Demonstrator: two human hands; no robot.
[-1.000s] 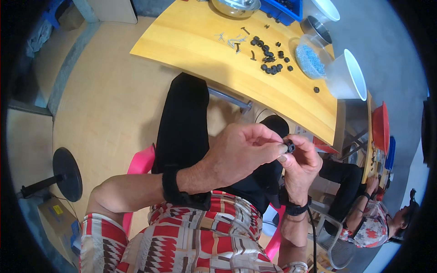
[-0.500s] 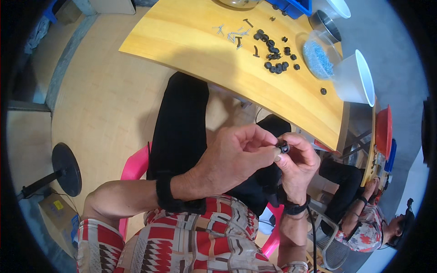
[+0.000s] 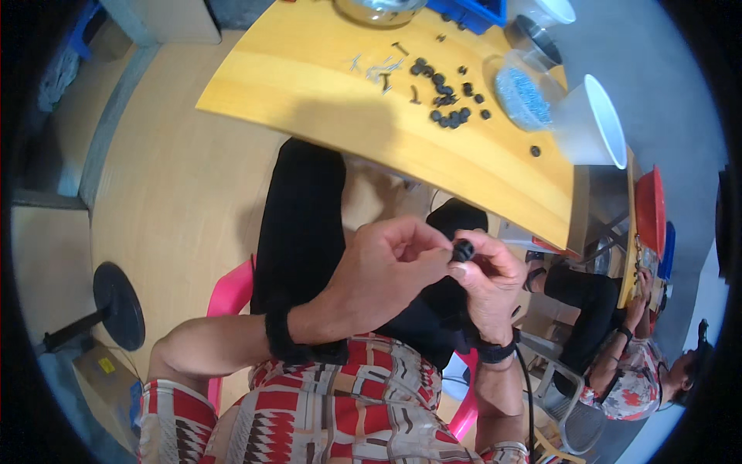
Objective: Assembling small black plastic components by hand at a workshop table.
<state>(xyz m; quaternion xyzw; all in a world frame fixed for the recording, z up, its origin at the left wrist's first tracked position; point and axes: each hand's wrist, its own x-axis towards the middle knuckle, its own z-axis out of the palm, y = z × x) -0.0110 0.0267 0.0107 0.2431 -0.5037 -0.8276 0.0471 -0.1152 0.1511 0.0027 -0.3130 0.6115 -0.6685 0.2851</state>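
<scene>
In front of my body, below the table's near edge, my right hand [image 3: 491, 280] pinches a small round black plastic part [image 3: 463, 250] between thumb and fingers. The thumb and forefinger of my left hand [image 3: 379, 267] are pressed together right beside that part, at its left side. Whatever those left fingertips grip, if anything, is too small and hidden to name. On the wooden table [image 3: 309, 85] lies a cluster of similar black round parts [image 3: 450, 118]. Thin silver pins [image 3: 379, 68] and a few narrow black pieces [image 3: 415, 94] are scattered to their left.
A clear bowl of small blue pieces [image 3: 523, 97], a white tub [image 3: 597, 124], a metal bowl [image 3: 535, 40] and a blue tray [image 3: 481, 14] stand along the table's right and far side. At the right, another person [image 3: 618, 371] sits by a red basin [image 3: 649, 210].
Both hands have shifted slightly left with the black part, which has turned to show a rounder side. The view has tilted a little, so the table items appear farther left.
</scene>
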